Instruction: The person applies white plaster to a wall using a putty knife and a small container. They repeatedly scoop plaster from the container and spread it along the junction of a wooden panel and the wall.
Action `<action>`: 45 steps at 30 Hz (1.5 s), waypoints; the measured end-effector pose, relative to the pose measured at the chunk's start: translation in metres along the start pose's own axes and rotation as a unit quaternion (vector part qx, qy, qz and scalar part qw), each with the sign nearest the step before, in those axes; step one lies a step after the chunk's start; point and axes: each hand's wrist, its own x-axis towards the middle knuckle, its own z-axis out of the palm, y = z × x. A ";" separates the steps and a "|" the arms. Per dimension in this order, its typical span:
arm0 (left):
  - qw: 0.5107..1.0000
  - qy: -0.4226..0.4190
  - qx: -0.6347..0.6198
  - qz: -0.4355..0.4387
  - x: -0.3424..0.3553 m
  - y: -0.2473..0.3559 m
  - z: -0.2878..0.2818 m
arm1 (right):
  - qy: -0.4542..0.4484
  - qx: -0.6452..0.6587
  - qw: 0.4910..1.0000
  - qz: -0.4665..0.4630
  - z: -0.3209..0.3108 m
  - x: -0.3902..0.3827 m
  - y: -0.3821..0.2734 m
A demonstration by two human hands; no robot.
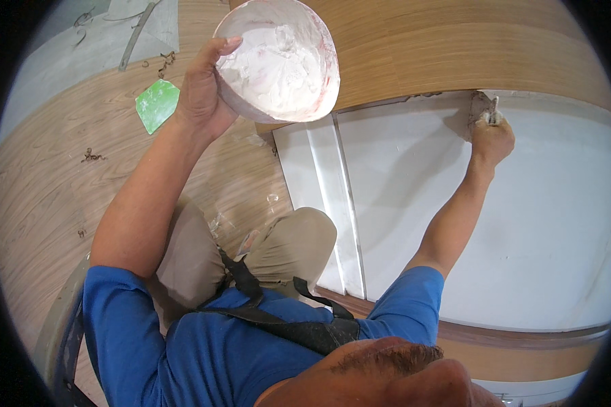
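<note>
A person in a blue shirt crouches on a wood-grain floor (41, 190) beside a large white panel (523, 224). The left hand (200, 95) is clamped on the rim of a white bowl (278, 61) of thick white paste, tilted up within easy reach. The right hand (490, 136) grips a putty knife (480, 107), pressing it at the panel's top edge. A green scraper (156, 104) lies on the floor near the bowl.

Wood-grain floor (47, 197) strewn with small shavings (91, 156); a pale grey sheet (68, 51) lies at upper left; even, soft light throughout
</note>
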 end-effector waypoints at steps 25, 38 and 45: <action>0.999 0.014 0.026 -0.020 0.009 0.001 -0.003 | 0.012 0.025 1.000 0.009 -0.021 -0.006 -0.007; 0.999 0.021 0.018 -0.021 0.007 0.000 0.000 | -0.053 0.028 0.996 0.067 -0.007 0.038 0.042; 1.000 0.004 0.015 -0.011 0.004 0.002 0.000 | 0.064 0.007 0.996 0.062 -0.050 0.040 0.023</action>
